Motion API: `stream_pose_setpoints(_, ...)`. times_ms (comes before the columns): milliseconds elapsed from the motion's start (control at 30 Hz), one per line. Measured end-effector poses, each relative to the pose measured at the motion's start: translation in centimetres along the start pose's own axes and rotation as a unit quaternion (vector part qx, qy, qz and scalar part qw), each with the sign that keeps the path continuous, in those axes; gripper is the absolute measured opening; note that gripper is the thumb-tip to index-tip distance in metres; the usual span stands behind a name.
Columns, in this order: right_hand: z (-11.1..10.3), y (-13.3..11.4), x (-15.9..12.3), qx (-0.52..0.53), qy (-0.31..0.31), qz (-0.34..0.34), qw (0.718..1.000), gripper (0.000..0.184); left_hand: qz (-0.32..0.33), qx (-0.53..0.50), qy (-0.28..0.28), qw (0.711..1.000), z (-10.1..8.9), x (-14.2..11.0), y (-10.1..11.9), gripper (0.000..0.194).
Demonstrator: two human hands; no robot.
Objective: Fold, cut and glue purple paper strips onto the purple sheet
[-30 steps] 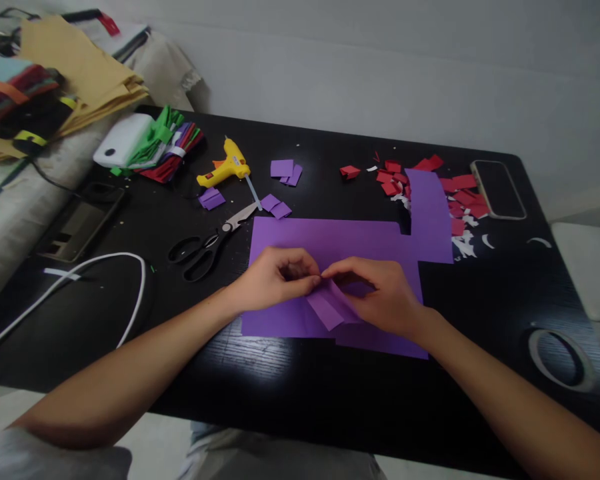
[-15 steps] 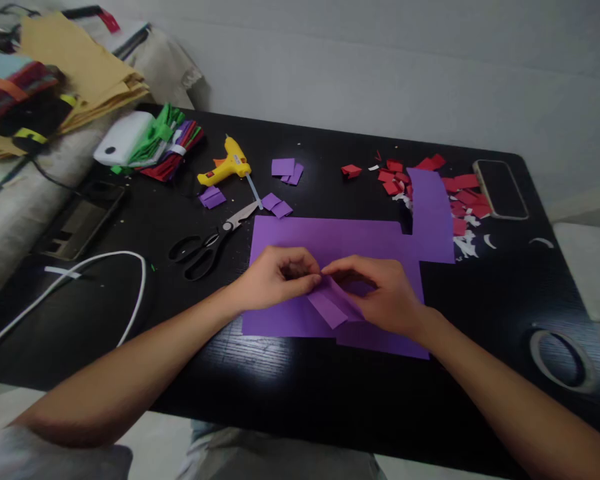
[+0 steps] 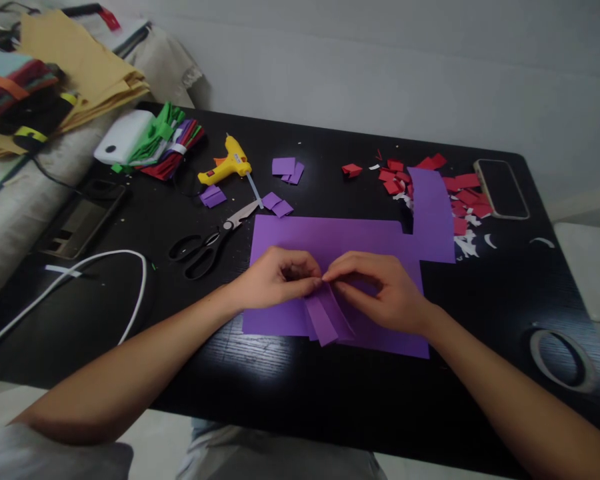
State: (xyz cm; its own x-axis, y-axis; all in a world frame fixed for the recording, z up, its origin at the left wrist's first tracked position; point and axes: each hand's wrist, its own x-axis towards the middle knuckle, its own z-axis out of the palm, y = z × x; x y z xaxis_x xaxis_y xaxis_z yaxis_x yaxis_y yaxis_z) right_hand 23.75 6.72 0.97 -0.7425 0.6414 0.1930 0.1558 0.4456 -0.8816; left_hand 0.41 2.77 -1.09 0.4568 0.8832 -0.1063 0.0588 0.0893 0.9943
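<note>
Between my hands is a folded strip of purple paper (image 3: 322,320), its free ends hanging down toward me. The thumb and fingers of my left hand (image 3: 285,277) pinch its upper end. My right hand (image 3: 380,287) pinches the same end from the other side, fingertips almost touching the left ones. Under both hands lie large purple sheets (image 3: 325,230), overlapping on the black table (image 3: 290,393). Black-handled scissors (image 3: 213,243) rest left of the sheets, blades partly open. The strip's upper end is mostly hidden by my fingers.
A yellow glue gun (image 3: 227,163) and small purple paper pieces (image 3: 284,167) lie beyond the scissors. At the right are red paper scraps (image 3: 395,177), a purple strip (image 3: 433,217), a phone (image 3: 503,190) and a tape roll (image 3: 563,360). A white cable (image 3: 143,280) curves at the left.
The folded strip has swung downward and its ends now hang lower and closer together. My right fingers have shifted from its side to its upper end; my left hand has barely moved.
</note>
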Motion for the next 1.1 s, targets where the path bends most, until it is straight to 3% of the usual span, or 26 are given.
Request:
stream_pose_setpoints(267, 0.07, 0.11, -0.08, 0.032, -0.028, 0.028, 0.999, 0.009, -0.007, -0.027, -0.032, 0.999, 0.11, -0.10, 0.31, 0.007)
stream_pose_setpoints(533, 0.10, 0.40, 0.09, 0.034, -0.040, -0.008, 0.999, 0.010, -0.034, -0.058, -0.063, 0.996, 0.28, -0.07, 0.50, 0.009)
stream_pose_setpoints(767, 0.11, 0.37, -0.31, 0.085, -0.022, 0.054, 0.995, 0.019, -0.028, -0.069, -0.035, 0.997, 0.19, -0.02, 0.51, 0.007)
stream_pose_setpoints(933, -0.07, 0.37, -0.57, 0.108, -0.045, 0.056, 0.992, 0.026, -0.023, -0.084, -0.033, 0.996, 0.24, 0.04, 0.36, 0.005)
stream_pose_setpoints(1100, 0.28, 0.28, -0.42, 0.087, -0.023, 0.057, 0.994, 0.020, -0.027, -0.080, -0.034, 0.996, 0.23, 0.06, 0.16, 0.006)
